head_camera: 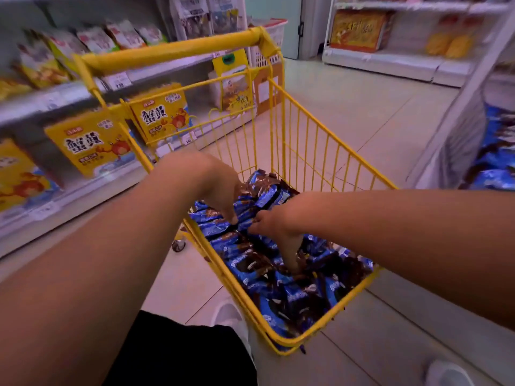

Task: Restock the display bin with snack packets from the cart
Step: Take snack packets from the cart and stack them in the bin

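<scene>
Inside the yellow wire cart, a deep heap of blue snack packets is being held, filling the basket from the near rim up to the far wall. Both bare hands are being lowered into that heap. The left hand is being pressed down with its fingers pointing at the packets beneath them; whether anything is being pinched there cannot be told, as the frame is blurred. Just right of those fingertips, the right hand is being curled over a packet, and one finger is being pushed down among the packets nearer the rim; a firm grip cannot be confirmed. Far right of the fingers, past the cart's side, the display bin is being shown with more blue packets lying in it. Left of the fingers, store shelves are being stocked with yellow crab-printed boxes and bagged snacks
</scene>
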Action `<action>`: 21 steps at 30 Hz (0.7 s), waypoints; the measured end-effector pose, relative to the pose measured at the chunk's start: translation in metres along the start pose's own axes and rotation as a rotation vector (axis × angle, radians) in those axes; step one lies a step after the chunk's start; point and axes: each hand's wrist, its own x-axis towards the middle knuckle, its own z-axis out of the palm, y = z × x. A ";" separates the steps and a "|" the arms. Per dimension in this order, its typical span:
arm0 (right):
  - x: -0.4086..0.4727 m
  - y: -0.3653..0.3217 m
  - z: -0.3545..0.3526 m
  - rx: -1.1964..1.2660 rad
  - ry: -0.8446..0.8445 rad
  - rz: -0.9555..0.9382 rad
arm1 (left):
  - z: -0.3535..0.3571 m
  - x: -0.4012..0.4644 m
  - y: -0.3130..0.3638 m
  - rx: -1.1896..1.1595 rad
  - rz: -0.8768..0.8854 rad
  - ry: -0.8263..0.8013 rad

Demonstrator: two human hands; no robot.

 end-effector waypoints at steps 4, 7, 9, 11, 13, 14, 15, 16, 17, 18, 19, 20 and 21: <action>0.002 0.001 0.003 0.230 -0.040 -0.019 | 0.012 0.005 -0.007 -0.165 0.052 -0.106; -0.001 -0.008 0.011 0.123 0.001 -0.052 | 0.019 0.007 0.000 -0.181 0.070 -0.240; -0.002 -0.011 0.019 0.059 0.001 -0.033 | 0.022 0.006 0.011 -0.152 0.049 -0.311; -0.004 -0.008 0.021 0.092 0.012 -0.030 | 0.022 0.004 0.024 -0.098 0.045 -0.330; -0.007 -0.001 0.021 0.123 0.022 -0.044 | 0.021 0.002 0.038 -0.019 0.059 -0.324; -0.008 0.005 0.022 0.150 0.016 -0.040 | 0.021 0.003 0.044 0.020 0.068 -0.312; -0.010 0.013 0.022 0.199 0.005 -0.032 | 0.021 0.004 0.050 0.059 0.077 -0.295; -0.012 0.022 0.023 0.274 -0.009 -0.025 | 0.022 0.004 0.055 0.094 0.084 -0.279; -0.015 0.032 0.023 0.379 -0.012 -0.020 | 0.022 0.003 0.059 0.125 0.091 -0.270; -0.020 0.042 0.025 0.509 0.002 -0.010 | 0.023 0.003 0.061 0.142 0.102 -0.273; -0.025 0.052 0.026 0.641 0.034 -0.002 | 0.023 0.002 0.061 0.138 0.110 -0.287; -0.030 0.059 0.028 0.750 0.079 0.005 | 0.023 0.001 0.061 0.119 0.114 -0.300; -0.034 0.064 0.031 0.829 0.113 0.015 | 0.022 0.001 0.060 0.097 0.120 -0.305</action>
